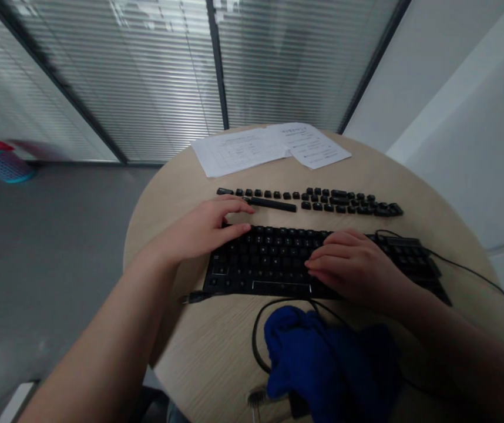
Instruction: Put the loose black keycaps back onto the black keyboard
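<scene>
A black keyboard lies on a round wooden table, with a raised rim and a long space bar. My left hand is at its upper left corner, thumb and fingers apart. The thumb is by the top row, and the fingertips reach the left end of a long loose black bar-shaped key. Over the keyboard's right half is my right hand, its fingers pressed together and fingertips down at the keys. Anything between them is hidden. Rows of loose black keycaps lie behind the keyboard.
Printed paper sheets lie at the table's far edge. A blue cloth is in front of the keyboard, beside a looped black cable. A small brush sits near the front edge. A basket stands on the floor at left.
</scene>
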A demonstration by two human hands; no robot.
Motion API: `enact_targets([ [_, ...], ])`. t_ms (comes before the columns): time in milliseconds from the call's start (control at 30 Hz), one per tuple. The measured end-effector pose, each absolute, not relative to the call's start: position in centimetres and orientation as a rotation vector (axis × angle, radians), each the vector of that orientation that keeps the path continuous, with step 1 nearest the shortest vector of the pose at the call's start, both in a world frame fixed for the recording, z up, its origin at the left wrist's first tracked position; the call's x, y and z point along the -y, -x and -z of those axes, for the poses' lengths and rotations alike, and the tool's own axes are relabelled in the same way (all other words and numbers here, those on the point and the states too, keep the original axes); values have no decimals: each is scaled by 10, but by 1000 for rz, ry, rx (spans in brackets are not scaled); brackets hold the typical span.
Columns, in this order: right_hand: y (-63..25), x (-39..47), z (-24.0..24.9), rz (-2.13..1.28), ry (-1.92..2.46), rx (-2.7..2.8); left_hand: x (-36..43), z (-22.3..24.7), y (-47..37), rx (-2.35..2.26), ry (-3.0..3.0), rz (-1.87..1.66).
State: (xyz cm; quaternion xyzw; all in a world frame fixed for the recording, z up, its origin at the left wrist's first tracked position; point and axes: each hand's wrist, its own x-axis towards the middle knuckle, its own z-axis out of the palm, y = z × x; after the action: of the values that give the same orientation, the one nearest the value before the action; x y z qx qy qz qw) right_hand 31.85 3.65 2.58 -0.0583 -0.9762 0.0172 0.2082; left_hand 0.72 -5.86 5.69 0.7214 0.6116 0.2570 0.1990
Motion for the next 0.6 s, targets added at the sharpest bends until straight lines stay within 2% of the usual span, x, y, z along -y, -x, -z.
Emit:
enact_targets([
  [167, -320, -42, -20, -175, 177, 2682, 57, -54, -3, -1708, -2029, -719],
  [600, -318, -38, -27, -74, 199, 2703, 58, -53, -1, -1744, -1986, -710],
])
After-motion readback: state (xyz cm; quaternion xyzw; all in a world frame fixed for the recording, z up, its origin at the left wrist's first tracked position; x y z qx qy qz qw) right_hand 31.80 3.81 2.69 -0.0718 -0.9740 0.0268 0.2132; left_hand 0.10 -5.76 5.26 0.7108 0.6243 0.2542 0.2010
